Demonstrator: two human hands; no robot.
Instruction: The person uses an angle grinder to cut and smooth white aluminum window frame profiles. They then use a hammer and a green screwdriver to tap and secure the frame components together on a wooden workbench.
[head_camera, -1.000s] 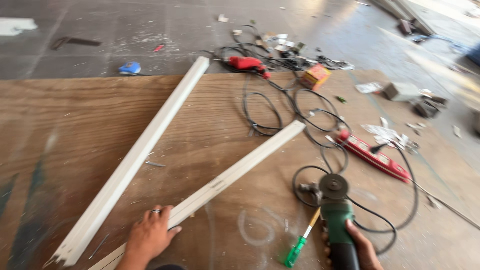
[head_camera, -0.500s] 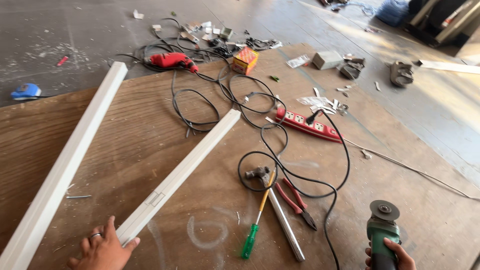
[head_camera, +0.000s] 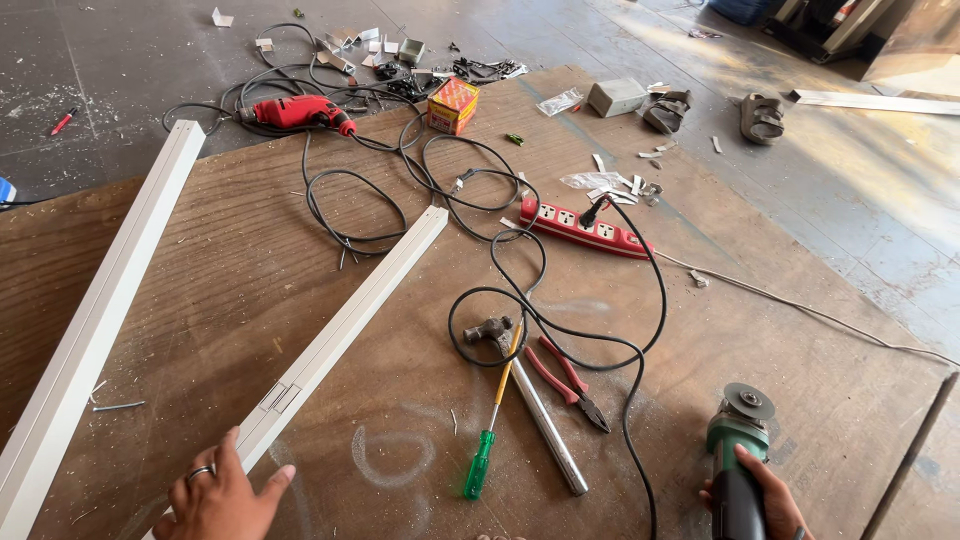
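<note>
**Here: grinder in hand, profile pinned**

Right hand (head_camera: 752, 497) grips the grinder (head_camera: 738, 450) at the board's (head_camera: 230, 270) near right. Left hand (head_camera: 222, 495), fingers spread, presses the near end of the white profile (head_camera: 345, 330). Screwdriver (head_camera: 490, 425), hammer (head_camera: 525, 395) and pliers (head_camera: 565, 375) lie between.

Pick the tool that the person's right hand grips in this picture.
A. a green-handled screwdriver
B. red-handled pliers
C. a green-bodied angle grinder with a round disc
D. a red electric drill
C: the right hand wraps around the green-bodied angle grinder with a round disc at the board's lower right, while the red electric drill, green-handled screwdriver and red-handled pliers lie untouched on the brown wooden board.
</note>
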